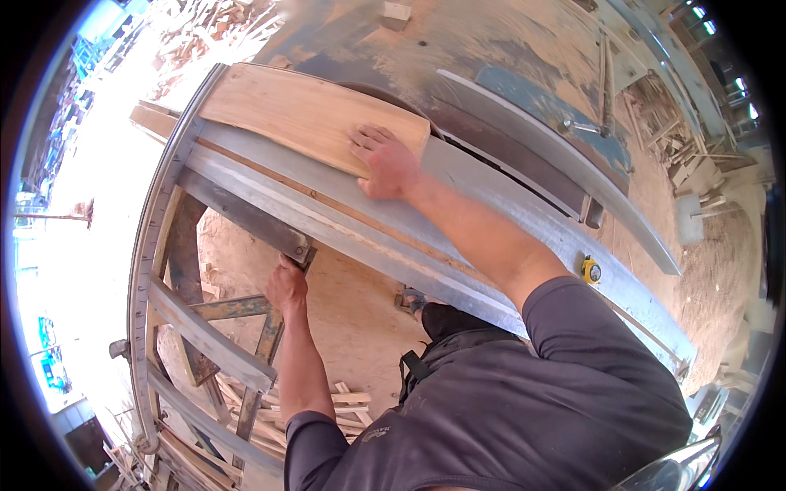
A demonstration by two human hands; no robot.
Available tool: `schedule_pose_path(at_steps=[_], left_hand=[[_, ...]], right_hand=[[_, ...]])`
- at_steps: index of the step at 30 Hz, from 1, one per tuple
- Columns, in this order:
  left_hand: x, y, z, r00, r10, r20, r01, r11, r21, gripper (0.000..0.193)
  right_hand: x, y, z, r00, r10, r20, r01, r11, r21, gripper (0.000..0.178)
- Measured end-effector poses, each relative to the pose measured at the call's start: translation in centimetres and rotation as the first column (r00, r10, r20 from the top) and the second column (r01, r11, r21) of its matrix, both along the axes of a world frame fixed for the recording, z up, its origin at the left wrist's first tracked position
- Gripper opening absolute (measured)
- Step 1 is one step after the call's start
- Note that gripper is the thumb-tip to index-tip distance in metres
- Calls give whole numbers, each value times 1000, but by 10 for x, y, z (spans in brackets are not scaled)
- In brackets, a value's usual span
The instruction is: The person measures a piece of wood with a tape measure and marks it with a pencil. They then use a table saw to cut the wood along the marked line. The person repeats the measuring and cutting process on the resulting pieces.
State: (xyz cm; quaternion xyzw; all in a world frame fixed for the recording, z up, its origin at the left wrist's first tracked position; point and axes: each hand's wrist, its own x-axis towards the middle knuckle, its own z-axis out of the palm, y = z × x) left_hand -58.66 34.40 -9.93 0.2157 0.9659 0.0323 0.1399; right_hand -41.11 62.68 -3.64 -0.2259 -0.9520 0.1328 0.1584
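A wide, pale wooden board [286, 110] lies on the sliding table of a saw [246, 147]. My right hand [385, 162] rests on the board's right part near its end, fingers stretched over the top and the thumb at the near edge. Lower and to the left, my left hand [288, 285] is closed round the near end of a grey metal bar [246, 214], part of the sliding table's frame. The underside of the left hand's grip is partly hidden. The board's far end reaches a metal fence with a scale [151, 237].
A yellow tape measure [590, 269] sits on the metal table to the right. A long curved guard [565, 168] stands beyond the table. Wood scraps [663, 135] lie at the right, and more offcuts [354, 399] lie below the frame. Sawdust covers the floor.
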Motion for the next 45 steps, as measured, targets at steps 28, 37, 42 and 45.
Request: schedule_pose_path(at_steps=[28,37,42,45], left_hand=[[-173,78,17,996,87,15,-60,541,839,25],[-254,361,72,482,-771,-417,821,232,522,31],[-282,441,14,336,-909,-246,921,263,289,14],[-309,467,31,518,-781,-349,842,393,370,17]], right_hand=[[-114,-57,16,986,-74,-149,53,989,-140,45],[-138,-43,24,990,-103,-94,90,987,-131,44],[-163,-44,15,987,-59,-152,43,994,-105,43],[-168,-41,17,987,-87,-134,73,992,-103,41]])
